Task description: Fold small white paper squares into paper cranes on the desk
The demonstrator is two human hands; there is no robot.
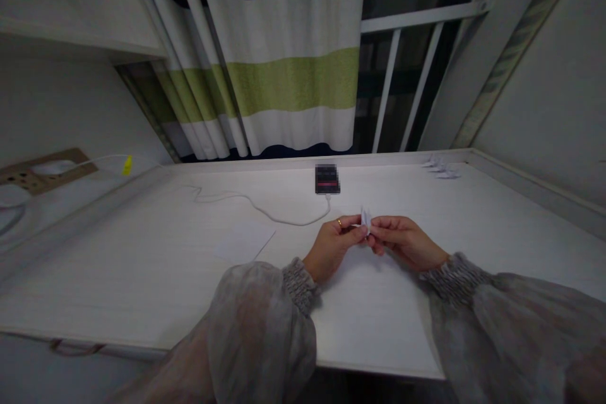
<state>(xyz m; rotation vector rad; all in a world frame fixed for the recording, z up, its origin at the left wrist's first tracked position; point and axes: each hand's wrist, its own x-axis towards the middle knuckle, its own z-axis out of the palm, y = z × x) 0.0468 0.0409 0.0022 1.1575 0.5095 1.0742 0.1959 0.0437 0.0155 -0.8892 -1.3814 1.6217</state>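
White folded paper (365, 219) is pinched by the closed fingers (354, 237) of the left hand (332, 246) and right hand (411, 242); beyond the fingers a phone (327, 179) lies on the table (118, 278), its cable (286, 222) trailing to their left

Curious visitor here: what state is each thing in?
Folded paper, between both hands
Left hand, pinching the paper
Right hand, pinching it too
Phone, plugged in
White cable, loosely curved
Loose sheet, lying flat
Small folded pieces, clustered
Striped curtain, partly drawn
Socket panel, partly occupied
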